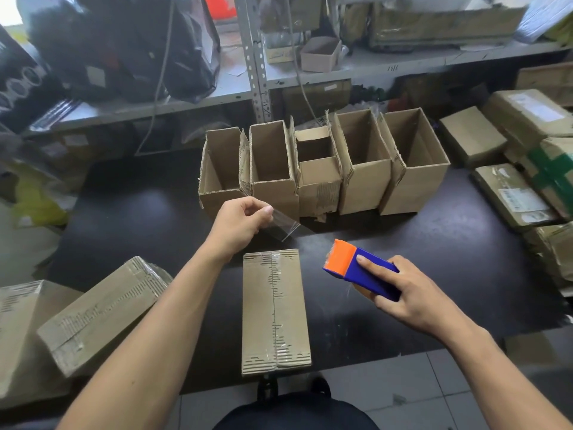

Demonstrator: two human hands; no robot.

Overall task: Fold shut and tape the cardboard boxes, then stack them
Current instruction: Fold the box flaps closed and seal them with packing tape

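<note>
A closed cardboard box (275, 311) lies flat on the black table (434, 243) in front of me, its flaps folded shut and clear tape along the centre seam. My left hand (238, 225) hovers above the box's far end and pinches a loose strip of clear tape (283, 223). To the right of the box, my right hand (400, 293) grips a blue tape dispenser with an orange cutter (356, 268). Several open boxes (322, 169) stand upright in a row at the back of the table.
Two taped boxes (102, 311) lie at the table's left front. More taped parcels (521, 169) pile up on the right. A metal shelf (310, 76) with bags and cartons runs behind the table. Tiled floor shows below the table's near edge.
</note>
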